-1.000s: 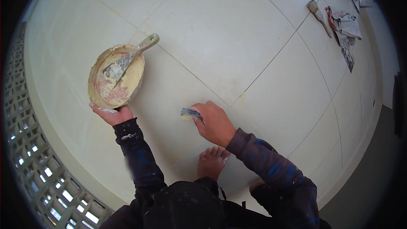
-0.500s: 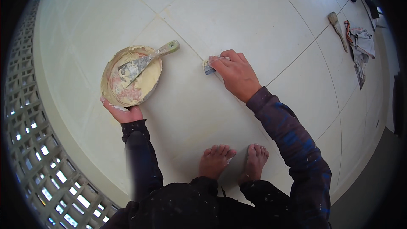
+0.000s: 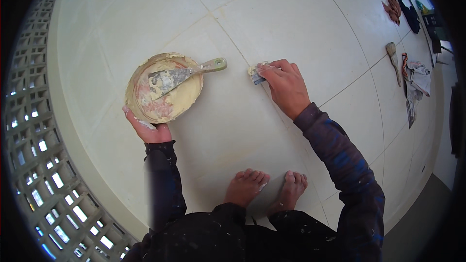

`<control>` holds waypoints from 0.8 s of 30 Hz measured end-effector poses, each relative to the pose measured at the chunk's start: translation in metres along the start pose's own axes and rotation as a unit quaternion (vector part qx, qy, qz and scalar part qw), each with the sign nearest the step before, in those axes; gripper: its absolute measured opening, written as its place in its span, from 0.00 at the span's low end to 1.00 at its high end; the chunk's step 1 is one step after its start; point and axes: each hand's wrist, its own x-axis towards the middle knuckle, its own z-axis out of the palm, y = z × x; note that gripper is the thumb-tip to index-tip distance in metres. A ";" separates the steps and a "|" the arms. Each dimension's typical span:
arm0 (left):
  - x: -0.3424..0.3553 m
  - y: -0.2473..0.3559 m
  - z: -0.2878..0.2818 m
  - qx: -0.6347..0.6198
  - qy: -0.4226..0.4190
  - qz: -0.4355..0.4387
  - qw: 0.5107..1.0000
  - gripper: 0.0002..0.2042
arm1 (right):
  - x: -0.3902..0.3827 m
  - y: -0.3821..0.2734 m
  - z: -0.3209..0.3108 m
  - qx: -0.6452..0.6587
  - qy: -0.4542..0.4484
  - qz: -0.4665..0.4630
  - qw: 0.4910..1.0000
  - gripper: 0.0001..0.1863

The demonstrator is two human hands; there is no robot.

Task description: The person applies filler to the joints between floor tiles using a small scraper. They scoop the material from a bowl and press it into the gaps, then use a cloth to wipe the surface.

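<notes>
My left hand [image 3: 154,132] cups the lower near side of a round bowl [image 3: 130,98] of cream-coloured paste, which has pinkish patches. Across the bowl lies a putty knife [image 3: 171,78], its blade smeared with paste and its handle sticking out over the right rim. Between the fingers and thumb of my right hand [image 3: 287,86] is a small scraper [image 3: 259,80] with a blue-grey edge, some paste on top. That edge is at a dark joint line between the pale floor tiles [image 3: 218,131]. My fingers partly hide the scraper.
To the right lie a paintbrush [image 3: 394,63], a pale rag [image 3: 418,77] and a flat paste-marked blade [image 3: 411,111]. Brown cloth [image 3: 392,9] and dark cloth [image 3: 410,15] are farther off. A lattice block wall [image 3: 43,165] borders the left. My bare feet [image 3: 246,187] stand close by.
The view has shifted, so floor joints and the things at the right sit farther right. The bowl and both hands also appear slightly farther right. Both grips look the same.
</notes>
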 end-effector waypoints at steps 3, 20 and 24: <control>0.008 -0.001 0.017 0.008 0.006 0.014 1.000 0.28 | -0.004 0.017 -0.006 -0.065 -0.004 -0.060 0.996 0.19; -0.007 0.001 0.039 0.029 -0.021 -0.007 0.999 0.28 | 0.035 0.002 -0.042 -0.017 0.004 0.023 1.000 0.09; -0.044 -0.058 0.080 0.040 0.003 -0.006 0.999 0.28 | -0.043 0.043 -0.067 -0.022 0.026 0.027 0.999 0.09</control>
